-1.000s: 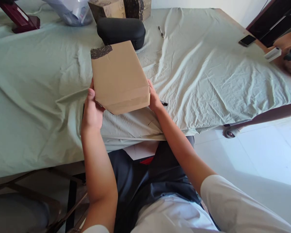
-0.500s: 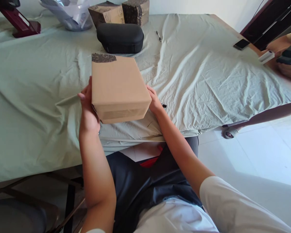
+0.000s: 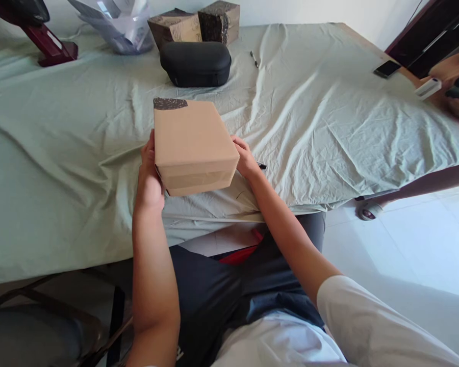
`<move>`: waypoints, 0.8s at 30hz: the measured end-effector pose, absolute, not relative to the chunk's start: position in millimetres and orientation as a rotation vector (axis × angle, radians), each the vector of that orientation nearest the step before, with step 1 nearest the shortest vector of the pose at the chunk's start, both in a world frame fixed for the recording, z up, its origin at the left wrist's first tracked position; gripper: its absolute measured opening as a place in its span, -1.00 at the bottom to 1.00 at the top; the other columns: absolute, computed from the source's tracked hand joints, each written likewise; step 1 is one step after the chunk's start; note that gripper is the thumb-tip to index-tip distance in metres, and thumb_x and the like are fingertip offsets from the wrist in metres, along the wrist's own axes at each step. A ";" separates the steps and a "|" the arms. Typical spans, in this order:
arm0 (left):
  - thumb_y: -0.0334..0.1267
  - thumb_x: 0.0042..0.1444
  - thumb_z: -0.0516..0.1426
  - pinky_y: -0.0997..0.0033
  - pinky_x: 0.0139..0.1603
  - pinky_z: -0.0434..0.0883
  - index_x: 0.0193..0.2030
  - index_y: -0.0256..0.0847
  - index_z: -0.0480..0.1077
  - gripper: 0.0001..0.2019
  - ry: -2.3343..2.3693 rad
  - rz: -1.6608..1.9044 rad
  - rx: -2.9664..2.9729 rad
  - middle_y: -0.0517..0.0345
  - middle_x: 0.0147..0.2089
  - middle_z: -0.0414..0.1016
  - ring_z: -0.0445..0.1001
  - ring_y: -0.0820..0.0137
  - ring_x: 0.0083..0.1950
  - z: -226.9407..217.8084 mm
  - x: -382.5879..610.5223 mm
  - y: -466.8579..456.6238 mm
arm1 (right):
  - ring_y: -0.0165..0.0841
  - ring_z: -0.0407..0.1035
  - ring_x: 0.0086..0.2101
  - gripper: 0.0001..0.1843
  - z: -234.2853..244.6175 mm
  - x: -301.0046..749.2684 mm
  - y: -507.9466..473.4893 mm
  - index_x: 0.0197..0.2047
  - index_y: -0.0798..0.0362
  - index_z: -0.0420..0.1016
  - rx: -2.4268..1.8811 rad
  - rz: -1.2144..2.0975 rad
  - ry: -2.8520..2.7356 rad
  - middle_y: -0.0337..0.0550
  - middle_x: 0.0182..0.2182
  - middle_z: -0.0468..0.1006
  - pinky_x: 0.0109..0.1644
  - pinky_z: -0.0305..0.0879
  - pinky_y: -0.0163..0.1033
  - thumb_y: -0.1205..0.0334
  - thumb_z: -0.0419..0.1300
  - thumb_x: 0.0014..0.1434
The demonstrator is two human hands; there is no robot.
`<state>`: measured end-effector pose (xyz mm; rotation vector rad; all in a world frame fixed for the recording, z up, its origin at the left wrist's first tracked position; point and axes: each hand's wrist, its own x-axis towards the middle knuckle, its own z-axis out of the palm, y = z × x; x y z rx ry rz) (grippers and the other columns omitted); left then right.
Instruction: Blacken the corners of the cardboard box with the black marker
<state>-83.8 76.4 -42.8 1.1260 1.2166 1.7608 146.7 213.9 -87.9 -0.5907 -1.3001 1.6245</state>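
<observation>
A brown cardboard box (image 3: 195, 135) is held between my two hands over the near part of the cloth-covered table. Black scribble covers its far left corner, and tape runs across the side facing me. My left hand (image 3: 150, 176) grips the box's left side, its fingers partly behind it. On the opposite side my right hand (image 3: 245, 157) holds the box, with most fingertips hidden. Whether the box's underside touches the cloth I cannot tell. A dark pen (image 3: 262, 165) lies just right of my right wrist.
Beyond the box sit a black zip case (image 3: 196, 64), two patterned cardboard boxes (image 3: 220, 23) and a clear plastic bowl (image 3: 128, 33). A dark red stand (image 3: 57, 51) is at far left. Another pen (image 3: 254, 59) and a phone (image 3: 387, 69) lie right; another person's hand (image 3: 449, 69) is at the edge.
The view has shifted slightly, so most things appear a little further right. The box's far edge appears lower, and my left fingers lie closer against its side. Both hands keep their hold.
</observation>
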 end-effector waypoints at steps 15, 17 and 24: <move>0.10 0.40 0.22 0.13 0.30 0.62 0.31 0.15 0.58 -0.58 1.265 1.677 0.973 0.22 0.60 0.37 0.30 0.08 0.61 -40.9 -86.3 70.7 | -0.17 0.58 0.21 -0.41 -96.3 148.4 218.8 0.26 -0.12 0.58 -0.480 1.731 -1.300 -0.15 0.24 0.68 0.16 0.60 -0.13 -0.07 0.39 0.19; 0.09 0.38 0.23 0.14 0.27 0.63 0.29 0.16 0.59 -0.60 1.257 1.674 0.978 0.21 0.57 0.41 0.32 0.09 0.59 -42.5 -87.2 70.9 | -0.19 0.58 0.20 -0.39 -96.2 148.7 218.2 0.28 -0.13 0.58 -0.497 1.735 -1.289 -0.16 0.27 0.66 0.14 0.60 -0.15 -0.06 0.39 0.18; 0.23 0.30 0.26 0.16 0.24 0.63 0.21 0.12 0.63 -0.55 1.309 1.633 0.974 0.13 0.52 0.45 0.25 0.04 0.63 -41.0 -89.5 68.0 | -0.26 0.56 0.14 -0.42 -94.9 148.5 216.7 0.36 -0.06 0.51 -0.531 1.773 -1.316 -0.16 0.17 0.71 0.16 0.54 -0.15 0.05 0.24 0.31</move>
